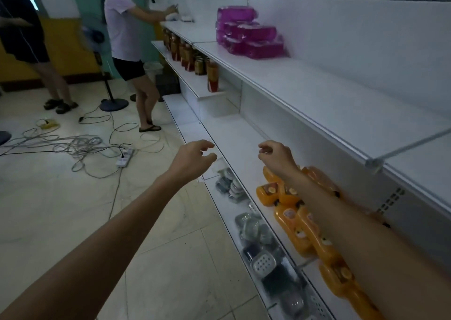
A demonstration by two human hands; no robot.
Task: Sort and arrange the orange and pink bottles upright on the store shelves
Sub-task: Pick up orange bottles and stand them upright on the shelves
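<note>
Several orange bottles [296, 229] lie on their sides in a heap on the middle shelf [234, 136], under my right forearm. Several pink bottles [249, 39] are stacked lying down on the top shelf [317, 92], far ahead. My left hand [194, 160] hovers over the middle shelf's front edge, fingers loosely curled, holding nothing. My right hand [275, 157] hovers above the bare middle shelf just beyond the orange bottles, fingers loosely curled and empty.
Red-brown bottles [212, 78] stand in a row on a farther shelf. Soap dishes and small packs [258, 236] fill the lower shelf. Two people [127, 39] stand ahead on the left. Cables and a power strip [124, 157] sprawl on the floor near a fan stand [113, 103].
</note>
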